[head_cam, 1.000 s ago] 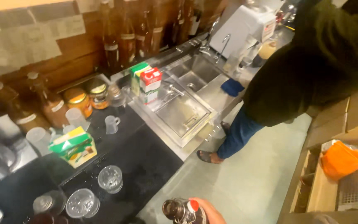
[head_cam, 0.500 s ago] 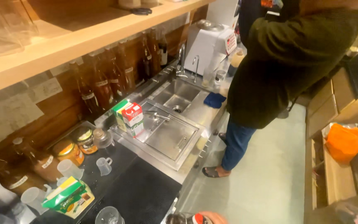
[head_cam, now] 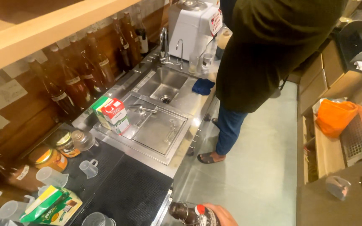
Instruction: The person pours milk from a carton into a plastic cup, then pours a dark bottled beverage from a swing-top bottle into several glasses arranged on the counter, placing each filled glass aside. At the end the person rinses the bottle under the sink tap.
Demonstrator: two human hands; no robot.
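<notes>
At the bottom edge my right hand (head_cam: 219, 214) is wrapped around a dark brown glass bottle (head_cam: 188, 214) with a red and white label, held low beside the counter's front edge. Only the fingers and the bottle's upper part show. My left hand is out of view. Just left of the bottle lies a black rubber mat (head_cam: 124, 190) on the counter, with a clear glass (head_cam: 96, 219) at its near edge.
A person in a dark top and jeans (head_cam: 259, 62) stands at the steel sink (head_cam: 162, 86). Milk cartons (head_cam: 113, 115) stand on the steel drain tray (head_cam: 156, 134). Brown bottles (head_cam: 78, 79) line the wall, jars (head_cam: 63, 142) and measuring cups (head_cam: 89, 168) below. An orange bag (head_cam: 336, 117) sits right.
The view has swung up and right along the counter, bringing the sink and the other person closer. My hand and the bottle stay at the bottom edge.
</notes>
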